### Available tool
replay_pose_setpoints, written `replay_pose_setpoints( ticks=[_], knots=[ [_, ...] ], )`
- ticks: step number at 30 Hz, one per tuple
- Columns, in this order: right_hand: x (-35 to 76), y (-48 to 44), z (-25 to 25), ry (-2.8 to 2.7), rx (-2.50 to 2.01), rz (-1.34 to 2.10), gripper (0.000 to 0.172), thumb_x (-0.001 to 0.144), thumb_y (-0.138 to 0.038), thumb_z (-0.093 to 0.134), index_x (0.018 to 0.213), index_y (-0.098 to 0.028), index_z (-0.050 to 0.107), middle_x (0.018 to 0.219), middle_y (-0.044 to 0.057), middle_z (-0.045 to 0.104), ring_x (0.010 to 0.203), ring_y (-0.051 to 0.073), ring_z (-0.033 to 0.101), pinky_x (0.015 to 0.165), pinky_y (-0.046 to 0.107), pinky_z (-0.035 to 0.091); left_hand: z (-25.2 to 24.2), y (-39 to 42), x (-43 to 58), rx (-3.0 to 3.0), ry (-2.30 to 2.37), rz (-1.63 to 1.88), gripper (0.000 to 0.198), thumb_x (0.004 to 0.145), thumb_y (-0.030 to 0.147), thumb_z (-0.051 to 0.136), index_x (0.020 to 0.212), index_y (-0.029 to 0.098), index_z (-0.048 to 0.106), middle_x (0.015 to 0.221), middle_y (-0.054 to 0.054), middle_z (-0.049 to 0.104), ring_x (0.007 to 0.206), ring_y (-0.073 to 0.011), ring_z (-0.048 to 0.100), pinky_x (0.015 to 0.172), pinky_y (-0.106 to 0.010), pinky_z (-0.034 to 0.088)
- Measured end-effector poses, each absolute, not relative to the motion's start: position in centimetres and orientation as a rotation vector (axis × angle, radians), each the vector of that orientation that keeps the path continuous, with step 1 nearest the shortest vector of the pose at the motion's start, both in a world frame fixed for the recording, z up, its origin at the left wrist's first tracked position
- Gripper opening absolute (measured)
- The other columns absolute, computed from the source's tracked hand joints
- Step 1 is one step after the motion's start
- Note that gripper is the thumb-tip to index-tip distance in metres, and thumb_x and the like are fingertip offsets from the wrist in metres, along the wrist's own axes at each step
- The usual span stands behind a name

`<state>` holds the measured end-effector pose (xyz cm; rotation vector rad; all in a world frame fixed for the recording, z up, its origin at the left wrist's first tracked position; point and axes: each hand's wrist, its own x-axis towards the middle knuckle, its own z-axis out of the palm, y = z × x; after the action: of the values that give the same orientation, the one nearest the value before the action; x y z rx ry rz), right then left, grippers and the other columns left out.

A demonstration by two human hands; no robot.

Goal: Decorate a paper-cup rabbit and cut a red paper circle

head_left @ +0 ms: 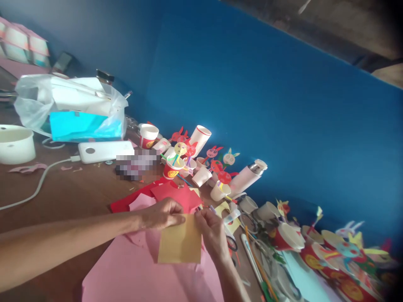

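A yellow paper rectangle (pixel 180 245) is held up over a large pink sheet (pixel 126 268). My left hand (pixel 165 213) is closed in a pinch on its top left edge. At the top right corner, my right hand (pixel 211 228) pinches the same paper between thumb and fingers. Red paper pieces (pixel 176 193) lie just behind the hands, and a smaller pink piece (pixel 141 202) is beside my left hand.
Paper cups with rabbit-like cutouts, one red and white (pixel 172 170), stand along the blue wall. A white power bank (pixel 105 151) with a cable, a plastic bag (pixel 34 100) and a white bowl (pixel 17 144) are at left. Scissors (pixel 232 243) and a thermos (pixel 247 178) are at right.
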<state>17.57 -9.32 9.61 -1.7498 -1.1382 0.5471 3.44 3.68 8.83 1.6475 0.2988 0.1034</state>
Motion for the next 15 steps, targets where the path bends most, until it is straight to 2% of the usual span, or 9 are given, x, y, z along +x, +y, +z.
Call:
replay_pose_setpoints(
  ticks=[5,9,12,15],
  knots=[
    [17.1,-9.3,9.5,-1.164,-1.788,0.512,0.040,0.085,-0.041,0.047,0.054,-0.021,0.031,0.053,-0.007,0.029,0.050,0.009,0.028,0.045,0.023,0.021,9.8,4.8,1.8,1.788,0.215,0.080,0.036,0.079,0.045,0.055,0.060,0.015,0.049,0.053,0.003,0.041,0.049,-0.0083,0.036,0.045,-0.021,0.025],
    [17.5,-9.4,9.7,-1.112,-1.820,0.476,0.040,0.087,-0.045,0.043,0.056,-0.021,0.038,0.053,-0.006,0.032,0.049,0.010,0.030,0.044,0.023,0.023,10.0,6.9,1.2,1.721,0.202,0.071,0.032,0.076,0.046,0.060,0.066,0.015,0.057,0.055,0.000,0.055,0.047,-0.0109,0.049,0.048,-0.021,0.038],
    [17.7,-9.6,10.2,-1.112,-1.873,0.409,0.039,0.086,-0.046,0.046,0.057,-0.020,0.045,0.053,-0.005,0.035,0.050,0.010,0.033,0.045,0.023,0.024,10.2,8.0,0.9,1.685,0.187,0.044,0.034,0.076,0.047,0.060,0.065,0.015,0.059,0.053,-0.001,0.059,0.046,-0.0114,0.052,0.050,-0.021,0.040],
    [16.9,-9.3,10.6,-1.138,-1.901,0.335,0.039,0.084,-0.043,0.049,0.055,-0.018,0.047,0.052,-0.006,0.035,0.050,0.009,0.033,0.046,0.023,0.024,10.6,7.8,0.6,1.650,0.196,0.064,0.035,0.074,0.049,0.062,0.073,0.015,0.065,0.066,-0.003,0.064,0.057,-0.0127,0.056,0.054,-0.021,0.042]
  ],
)
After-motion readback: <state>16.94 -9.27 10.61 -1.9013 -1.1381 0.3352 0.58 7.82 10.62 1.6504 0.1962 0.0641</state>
